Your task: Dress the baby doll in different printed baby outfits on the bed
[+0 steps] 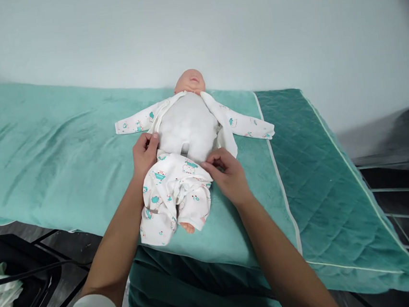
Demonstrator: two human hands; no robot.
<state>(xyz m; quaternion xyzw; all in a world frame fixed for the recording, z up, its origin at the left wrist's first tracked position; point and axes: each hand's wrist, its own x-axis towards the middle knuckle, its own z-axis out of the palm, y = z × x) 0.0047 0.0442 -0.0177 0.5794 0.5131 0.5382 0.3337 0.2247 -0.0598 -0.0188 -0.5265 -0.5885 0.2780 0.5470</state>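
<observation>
Doll (189,121) mid-frame: pants (170,178) on, waist low; shirt (229,120) unclosed. Right hand (228,175) pinching pants edge; left hand (145,155) grip: can't tell.

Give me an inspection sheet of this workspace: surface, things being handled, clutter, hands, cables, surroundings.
Surface: light green cover, wrinkled at left; darker quilted section at right.
Things handled: doll on its back, printed jacket open in front, printed trousers over its legs.
Clutter: crumpled white-and-green bundle, lower left.
Left hand: at the doll's side; grip unclear.
Right hand: pinching the trousers' top edge.
Cables: nothing seen for certain.
Surroundings: pale wall behind, metal bars at right.
</observation>
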